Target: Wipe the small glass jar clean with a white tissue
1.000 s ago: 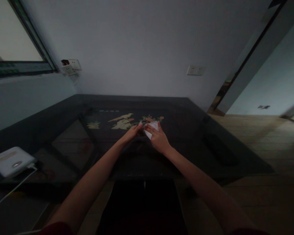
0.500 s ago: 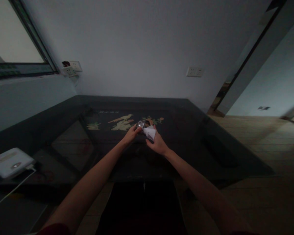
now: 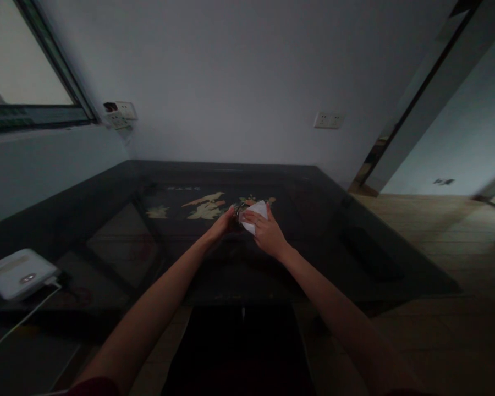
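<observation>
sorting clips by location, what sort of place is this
Probably a room in a home, though not certain: there's a dark table with a bird design, a wall socket and a plank-patterned floor.

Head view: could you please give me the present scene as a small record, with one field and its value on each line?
Left hand: holds a small shiny object, mostly hidden
Right hand: holds a white sheet against that object; cloth or paper, cannot tell
Surface: dark glossy table with a bird-and-flower design
Far left: white box with a pale cable
Table's right part: long dark shape, too dim to identify
Wall: socket plate beyond the table
Light: dim
</observation>
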